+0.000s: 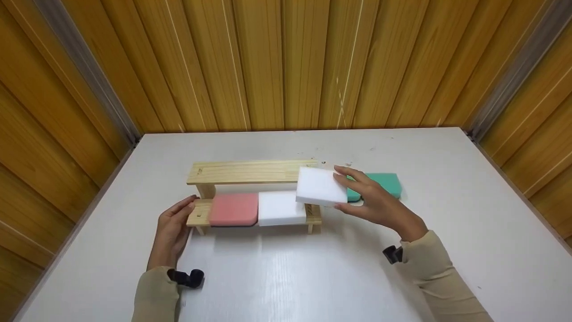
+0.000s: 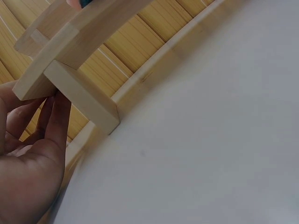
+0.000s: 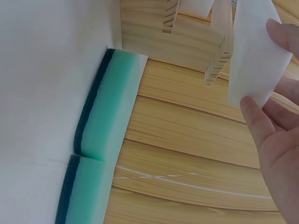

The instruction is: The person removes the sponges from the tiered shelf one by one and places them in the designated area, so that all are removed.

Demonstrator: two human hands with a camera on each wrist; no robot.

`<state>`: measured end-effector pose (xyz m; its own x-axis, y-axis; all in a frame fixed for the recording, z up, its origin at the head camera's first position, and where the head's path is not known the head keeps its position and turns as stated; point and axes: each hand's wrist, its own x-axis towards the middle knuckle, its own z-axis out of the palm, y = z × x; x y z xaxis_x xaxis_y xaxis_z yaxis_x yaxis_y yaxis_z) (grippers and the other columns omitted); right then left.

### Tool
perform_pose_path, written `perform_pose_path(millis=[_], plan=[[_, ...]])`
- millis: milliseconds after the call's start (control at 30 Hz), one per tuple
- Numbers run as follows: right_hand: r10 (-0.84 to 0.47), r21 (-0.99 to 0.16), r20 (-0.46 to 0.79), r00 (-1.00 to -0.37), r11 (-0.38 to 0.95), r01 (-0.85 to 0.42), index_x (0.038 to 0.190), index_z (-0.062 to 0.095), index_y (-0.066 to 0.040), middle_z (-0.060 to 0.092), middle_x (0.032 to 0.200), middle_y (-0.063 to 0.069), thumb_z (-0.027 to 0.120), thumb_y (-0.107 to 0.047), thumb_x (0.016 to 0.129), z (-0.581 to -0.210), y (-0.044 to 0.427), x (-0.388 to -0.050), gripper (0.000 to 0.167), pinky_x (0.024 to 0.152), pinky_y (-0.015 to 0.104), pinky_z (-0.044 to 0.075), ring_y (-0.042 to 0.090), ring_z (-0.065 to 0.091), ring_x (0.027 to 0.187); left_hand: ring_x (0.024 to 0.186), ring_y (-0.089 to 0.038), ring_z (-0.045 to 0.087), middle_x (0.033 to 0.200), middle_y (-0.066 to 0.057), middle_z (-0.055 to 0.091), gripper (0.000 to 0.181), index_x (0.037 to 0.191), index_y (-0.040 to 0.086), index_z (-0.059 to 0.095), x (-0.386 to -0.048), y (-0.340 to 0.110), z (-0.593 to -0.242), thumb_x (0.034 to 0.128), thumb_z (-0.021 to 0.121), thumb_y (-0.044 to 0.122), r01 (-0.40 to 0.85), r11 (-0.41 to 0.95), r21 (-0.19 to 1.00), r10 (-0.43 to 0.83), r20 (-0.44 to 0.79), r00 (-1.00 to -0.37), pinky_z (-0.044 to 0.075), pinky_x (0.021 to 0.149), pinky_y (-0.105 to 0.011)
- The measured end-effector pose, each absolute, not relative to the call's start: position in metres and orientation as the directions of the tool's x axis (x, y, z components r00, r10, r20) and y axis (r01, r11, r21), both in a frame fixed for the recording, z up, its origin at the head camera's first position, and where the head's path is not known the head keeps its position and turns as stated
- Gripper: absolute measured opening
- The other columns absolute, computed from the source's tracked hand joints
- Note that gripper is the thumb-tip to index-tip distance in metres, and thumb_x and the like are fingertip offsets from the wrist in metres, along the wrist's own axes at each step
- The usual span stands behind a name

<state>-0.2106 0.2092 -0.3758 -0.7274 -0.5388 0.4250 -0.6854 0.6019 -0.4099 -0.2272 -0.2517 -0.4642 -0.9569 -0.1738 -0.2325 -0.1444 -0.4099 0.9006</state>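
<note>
A two-tier wooden shelf stand [image 1: 241, 173] stands on the white table. On its lower tier lie a pink sponge [image 1: 234, 208] with a dark underside and, beside it, a white sponge block [image 1: 275, 210]. My right hand [image 1: 373, 199] pinches a second white sponge block [image 3: 254, 51] by its right edge, thumb on the near side and fingers on the far side. That block is above the stand's right end and slightly tilted. My left hand [image 1: 173, 226] grips the left end of the lower tier, with fingers reaching beneath it beside a wooden leg [image 2: 84, 95] in the left wrist view.
Two green sponges [image 3: 110, 107] with dark scouring layers lie end to end on the table, right of the stand. A yellow wood-patterned wall [image 1: 304, 67] rises behind the table [image 1: 286, 286]. Black wrist cameras [image 1: 190, 278] are worn at both sleeves.
</note>
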Motion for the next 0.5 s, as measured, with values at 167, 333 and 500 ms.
perform_pose_path(millis=[167, 333, 500], plan=[[-0.543, -0.39, 0.476, -0.691, 0.575, -0.72, 0.138, 0.05, -0.002, 0.043, 0.148, 0.011, 0.078, -0.02, 0.081, -0.381, 0.213, -0.207, 0.066, 0.105, 0.028, 0.046, 0.03, 0.046, 0.133, 0.11, -0.007, 0.061, 0.105, 0.009, 0.068, 0.022, 0.106, 0.016, 0.072, -0.226, -0.251, -0.463, 0.0893, 0.066, 0.004, -0.154, -0.391, 0.907, -0.172, -0.237, -0.956, 0.05, 0.099, -0.021], [-0.536, -0.395, 0.494, -0.684, 0.562, -0.727, 0.138, 0.051, -0.003, 0.043, 0.148, 0.01, 0.079, -0.018, 0.08, -0.385, 0.218, -0.204, 0.066, 0.106, 0.006, 0.033, 0.03, 0.046, 0.133, 0.115, -0.009, 0.057, 0.111, 0.007, 0.065, 0.034, 0.123, 0.007, 0.064, -0.225, -0.251, -0.462, 0.0891, 0.067, 0.006, -0.156, -0.385, 0.91, -0.168, -0.235, -0.957, 0.049, 0.1, -0.021], [-0.534, -0.399, 0.485, -0.693, 0.569, -0.719, 0.139, 0.05, -0.005, 0.042, 0.15, 0.009, 0.078, -0.017, 0.08, -0.39, 0.223, -0.201, 0.066, 0.106, 0.003, 0.029, 0.031, 0.045, 0.134, 0.112, -0.008, 0.06, 0.109, 0.007, 0.067, 0.03, 0.118, 0.01, 0.067, -0.225, -0.251, -0.462, 0.0887, 0.067, 0.005, -0.16, -0.395, 0.905, -0.169, -0.243, -0.955, 0.05, 0.1, -0.021]])
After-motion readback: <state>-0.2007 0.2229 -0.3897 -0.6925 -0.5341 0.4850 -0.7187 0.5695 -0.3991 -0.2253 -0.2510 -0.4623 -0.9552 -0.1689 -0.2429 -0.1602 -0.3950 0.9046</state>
